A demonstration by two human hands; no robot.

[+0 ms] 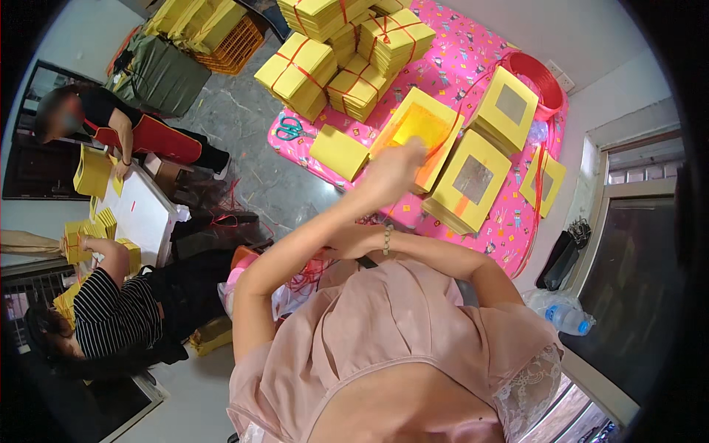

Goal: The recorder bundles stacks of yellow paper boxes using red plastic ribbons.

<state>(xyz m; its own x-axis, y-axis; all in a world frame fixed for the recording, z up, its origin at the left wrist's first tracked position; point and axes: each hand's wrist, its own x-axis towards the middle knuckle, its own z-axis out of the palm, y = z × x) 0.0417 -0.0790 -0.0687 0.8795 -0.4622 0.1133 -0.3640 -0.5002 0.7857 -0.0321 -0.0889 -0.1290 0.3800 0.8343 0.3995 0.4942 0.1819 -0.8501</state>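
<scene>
My left hand (399,171), smeared by motion, is over a stack of yellow paper (408,103) with a brighter yellow-orange sheet (421,127) on top. A red ribbon (447,134) runs across the stack beside my fingers. Whether they hold it cannot be made out. Lower down, my right hand (353,242), a beaded bracelet at its wrist, reaches left under my left forearm. Its fingers are mostly hidden, close to a tangle of red ribbon (306,273). Left of the stack lie a folded yellow paper piece (338,151) and teal-handled scissors (289,129).
Yellow stacks with grey squares (473,177) lie to the right on the pink patterned tabletop (473,44). Ribbon-tied yellow bundles (295,70) are piled at the back, near a red basin (538,81). Two people handle yellow paper at a white table (136,214) on the left.
</scene>
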